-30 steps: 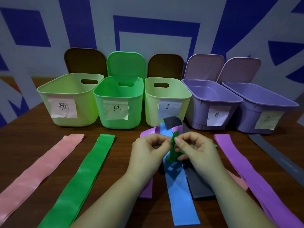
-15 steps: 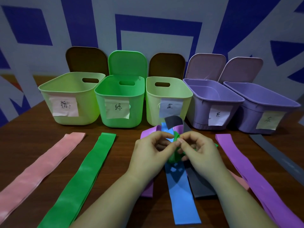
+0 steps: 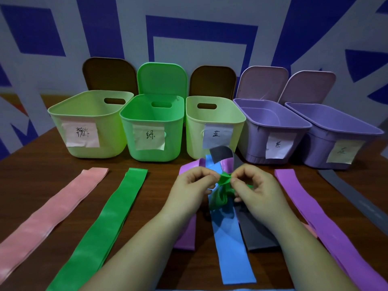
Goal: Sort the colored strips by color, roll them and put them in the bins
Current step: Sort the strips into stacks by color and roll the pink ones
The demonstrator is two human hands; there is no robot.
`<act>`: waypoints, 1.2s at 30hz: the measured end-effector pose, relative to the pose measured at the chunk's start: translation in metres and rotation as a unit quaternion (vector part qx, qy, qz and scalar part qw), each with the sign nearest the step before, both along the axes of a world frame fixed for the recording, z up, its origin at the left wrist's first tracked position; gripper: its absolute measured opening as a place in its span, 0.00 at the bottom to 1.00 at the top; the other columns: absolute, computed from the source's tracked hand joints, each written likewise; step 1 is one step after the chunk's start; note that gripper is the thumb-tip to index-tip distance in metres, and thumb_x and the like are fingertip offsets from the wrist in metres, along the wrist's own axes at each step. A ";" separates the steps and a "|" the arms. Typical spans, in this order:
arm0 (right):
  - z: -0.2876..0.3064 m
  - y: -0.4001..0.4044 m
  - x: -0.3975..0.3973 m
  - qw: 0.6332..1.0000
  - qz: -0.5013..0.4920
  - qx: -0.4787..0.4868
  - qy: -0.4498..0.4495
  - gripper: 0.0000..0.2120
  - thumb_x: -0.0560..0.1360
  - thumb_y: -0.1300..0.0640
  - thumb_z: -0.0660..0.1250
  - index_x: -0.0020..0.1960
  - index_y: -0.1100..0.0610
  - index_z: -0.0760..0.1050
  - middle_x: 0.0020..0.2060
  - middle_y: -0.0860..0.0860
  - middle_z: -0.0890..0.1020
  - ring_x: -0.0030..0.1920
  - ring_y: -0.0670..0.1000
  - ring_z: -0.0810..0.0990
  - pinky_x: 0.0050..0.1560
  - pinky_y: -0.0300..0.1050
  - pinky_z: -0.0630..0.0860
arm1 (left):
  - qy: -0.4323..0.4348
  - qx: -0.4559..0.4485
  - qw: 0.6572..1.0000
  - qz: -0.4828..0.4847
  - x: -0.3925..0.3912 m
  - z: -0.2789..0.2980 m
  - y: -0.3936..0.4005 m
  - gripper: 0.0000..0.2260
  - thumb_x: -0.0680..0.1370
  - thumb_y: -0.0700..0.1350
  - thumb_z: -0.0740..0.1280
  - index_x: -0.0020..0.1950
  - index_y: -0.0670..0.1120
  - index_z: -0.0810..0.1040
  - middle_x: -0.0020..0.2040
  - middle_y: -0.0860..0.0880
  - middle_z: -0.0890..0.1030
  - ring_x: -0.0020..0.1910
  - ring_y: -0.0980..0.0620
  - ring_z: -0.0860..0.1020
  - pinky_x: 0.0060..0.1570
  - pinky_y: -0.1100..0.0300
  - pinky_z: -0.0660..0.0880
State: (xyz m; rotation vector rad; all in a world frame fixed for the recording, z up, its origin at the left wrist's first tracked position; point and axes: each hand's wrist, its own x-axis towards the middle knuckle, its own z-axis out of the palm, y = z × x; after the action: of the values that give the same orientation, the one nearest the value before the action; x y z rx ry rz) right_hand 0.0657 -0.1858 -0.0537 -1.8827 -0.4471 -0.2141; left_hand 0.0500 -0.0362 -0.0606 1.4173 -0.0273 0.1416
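Observation:
A crumpled green strip [image 3: 223,185] is held above the table's middle. My left hand [image 3: 190,189] pinches its top end from the left and my right hand [image 3: 255,190] pinches it from the right, fingers curled. Under the hands lie a blue strip [image 3: 231,248], a grey strip [image 3: 255,232] and a purple strip [image 3: 185,234], overlapping. A pink strip [image 3: 48,215] and a long green strip [image 3: 100,225] lie flat on the left. On the right lie a purple strip [image 3: 315,215] and a grey strip [image 3: 352,198].
Several open labelled bins stand in a row at the back: pale green bin [image 3: 88,127], green bin [image 3: 153,122], pale yellow bin [image 3: 212,116], and two purple bins [image 3: 270,122] [image 3: 336,131]. Their lids lean on the patterned wall. The brown table [image 3: 25,169] runs beneath.
The hands have shifted slightly up and apart. The green strip's top end now shows stretched between the fingertips, with the crumpled rest hanging below.

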 end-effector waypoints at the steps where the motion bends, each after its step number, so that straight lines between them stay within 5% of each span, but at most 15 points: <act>1: 0.000 0.000 0.000 1.000 -0.007 -0.007 -0.011 0.08 0.73 0.63 0.67 0.36 0.54 0.75 0.32 0.50 0.78 0.33 0.50 0.77 0.37 0.51 0.78 | 0.007 -0.004 1.000 -0.010 0.000 -0.001 0.000 0.10 0.76 0.36 0.66 0.36 0.46 0.79 0.30 0.54 0.79 0.31 0.60 0.76 0.36 0.68 0.73; 6: 0.003 0.002 0.001 0.998 -0.041 0.038 0.003 0.08 0.73 0.62 0.69 0.37 0.53 0.78 0.34 0.53 0.82 0.40 0.53 0.82 0.44 0.52 0.80 | -0.006 -0.032 0.999 -0.043 -0.002 0.007 -0.002 0.07 0.78 0.35 0.63 0.41 0.41 0.78 0.28 0.52 0.79 0.29 0.59 0.77 0.34 0.67 0.76; 8: 0.011 0.007 -0.002 0.995 -0.022 0.083 0.040 0.04 0.70 0.54 0.73 0.40 0.54 0.79 0.37 0.54 0.84 0.41 0.52 0.83 0.46 0.50 0.80 | -0.025 -0.012 0.999 -0.021 -0.005 0.012 -0.001 0.06 0.77 0.36 0.65 0.41 0.42 0.80 0.34 0.48 0.81 0.35 0.56 0.79 0.40 0.64 0.78; 10: 0.020 0.010 -0.005 0.994 -0.008 0.090 0.065 0.12 0.65 0.50 0.75 0.42 0.56 0.79 0.37 0.54 0.83 0.40 0.48 0.82 0.46 0.46 0.79 | -0.032 -0.006 0.999 -0.007 -0.007 0.015 0.000 0.06 0.76 0.37 0.67 0.41 0.43 0.81 0.37 0.47 0.82 0.38 0.56 0.80 0.41 0.64 0.78; 14: 0.037 0.010 -0.002 0.991 0.001 0.093 0.099 0.06 0.69 0.65 0.74 0.42 0.60 0.77 0.37 0.56 0.81 0.40 0.52 0.79 0.49 0.48 0.78 | 0.000 -0.006 1.000 -0.006 -0.004 0.028 0.002 0.07 0.76 0.37 0.67 0.40 0.44 0.80 0.30 0.53 0.81 0.32 0.61 0.79 0.39 0.65 0.76; 17: 0.043 0.003 0.003 0.984 0.001 0.093 0.152 0.05 0.71 0.67 0.71 0.42 0.60 0.77 0.38 0.55 0.80 0.38 0.52 0.79 0.48 0.47 0.80 | 0.035 0.017 0.999 -0.029 0.000 0.038 -0.001 0.06 0.76 0.37 0.67 0.40 0.43 0.79 0.27 0.53 0.80 0.29 0.60 0.77 0.38 0.63 0.73; 23: 0.039 -0.005 0.004 0.983 -0.104 -0.134 0.076 0.12 0.72 0.54 0.73 0.41 0.64 0.80 0.30 0.46 0.79 0.34 0.47 0.77 0.42 0.44 0.76 | 0.066 0.048 0.997 -0.013 -0.001 0.046 -0.009 0.06 0.77 0.37 0.66 0.40 0.43 0.77 0.30 0.50 0.80 0.29 0.58 0.78 0.37 0.65 0.75; 29: 0.044 -0.004 -0.005 0.989 -0.032 -0.032 0.139 0.04 0.75 0.60 0.68 0.42 0.58 0.77 0.36 0.52 0.81 0.35 0.46 0.78 0.36 0.38 0.74 | 0.086 -0.004 0.996 -0.018 -0.011 0.051 -0.013 0.06 0.78 0.34 0.63 0.42 0.42 0.75 0.23 0.52 0.79 0.23 0.59 0.77 0.33 0.64 0.76; 32: 0.052 -0.002 -0.005 0.989 -0.046 0.005 0.143 0.04 0.76 0.62 0.66 0.43 0.60 0.76 0.37 0.55 0.80 0.36 0.48 0.78 0.36 0.37 0.75 | 0.076 -0.001 0.997 -0.014 -0.016 0.059 -0.014 0.06 0.79 0.36 0.62 0.43 0.42 0.74 0.28 0.50 0.80 0.27 0.58 0.78 0.33 0.65 0.75; 34: 0.059 0.001 -0.004 0.987 -0.031 0.028 0.152 0.05 0.77 0.63 0.65 0.42 0.59 0.75 0.38 0.56 0.80 0.38 0.50 0.79 0.41 0.42 0.78 | 0.081 -0.017 0.997 -0.012 -0.016 0.066 -0.013 0.05 0.80 0.37 0.61 0.45 0.41 0.74 0.36 0.46 0.80 0.34 0.54 0.79 0.35 0.64 0.77; 36: 0.067 0.004 -0.004 0.987 -0.009 0.034 0.154 0.06 0.77 0.63 0.64 0.42 0.59 0.75 0.41 0.58 0.80 0.43 0.54 0.80 0.49 0.48 0.78 | 0.098 -0.041 0.994 -0.015 -0.017 0.074 -0.013 0.06 0.81 0.37 0.58 0.47 0.40 0.73 0.32 0.46 0.79 0.30 0.55 0.78 0.33 0.65 0.77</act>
State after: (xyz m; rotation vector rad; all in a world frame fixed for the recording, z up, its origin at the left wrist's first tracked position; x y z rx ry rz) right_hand 0.0613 -0.1817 0.0128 -1.8141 -0.2084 0.0501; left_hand 0.0332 -0.0492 0.0139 1.3423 0.1178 -0.0216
